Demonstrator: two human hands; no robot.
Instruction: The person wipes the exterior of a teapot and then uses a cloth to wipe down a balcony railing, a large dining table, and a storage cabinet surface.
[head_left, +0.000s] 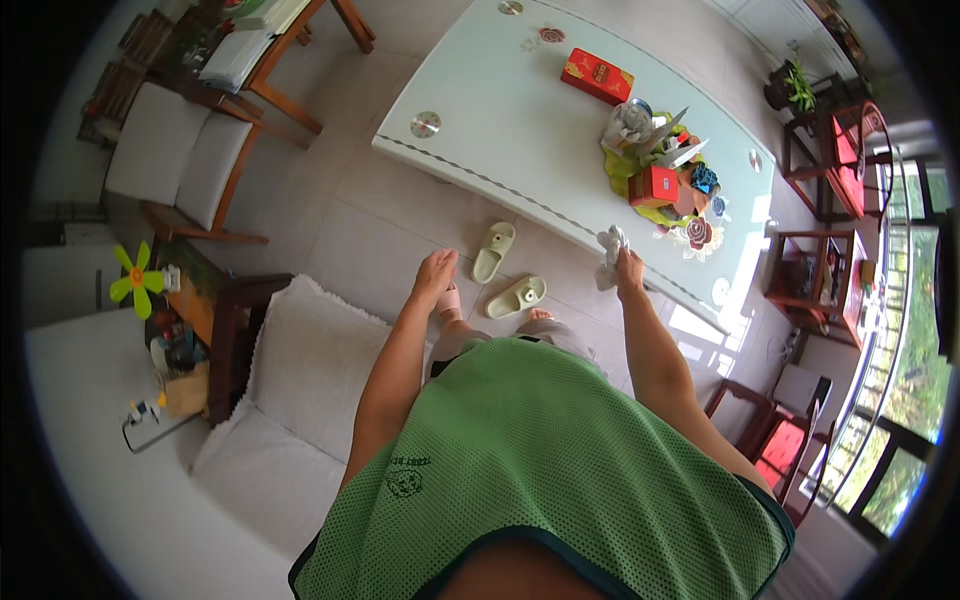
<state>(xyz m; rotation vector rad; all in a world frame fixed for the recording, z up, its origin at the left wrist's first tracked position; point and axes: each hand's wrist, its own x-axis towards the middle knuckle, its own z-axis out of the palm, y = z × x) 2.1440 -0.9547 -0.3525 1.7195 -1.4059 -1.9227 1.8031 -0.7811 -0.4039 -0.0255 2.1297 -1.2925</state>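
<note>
My right hand (631, 270) grips a crumpled light grey cloth (611, 255) beside the near edge of the glass-topped coffee table (510, 142). My left hand (436, 274) hangs above the floor, with nothing seen in it; its fingers are close together, and how far they are bent is hard to tell. Below and between my hands, a pair of pale green slippers, one (493, 252) farther and one (517, 296) nearer, lies on the tiles. On the table are a long red box (598, 76), a small red tin (654, 187) and a clear container (630, 124) among items on a green leaf-shaped tray (619, 171).
A sofa with pale cushions (322, 352) is at the left, near a small yellow-green fan (136, 277). An upholstered chair (180, 165) stands at the upper left. Red-cushioned wooden chairs (846, 161) and a wooden side table (817, 281) line the window side.
</note>
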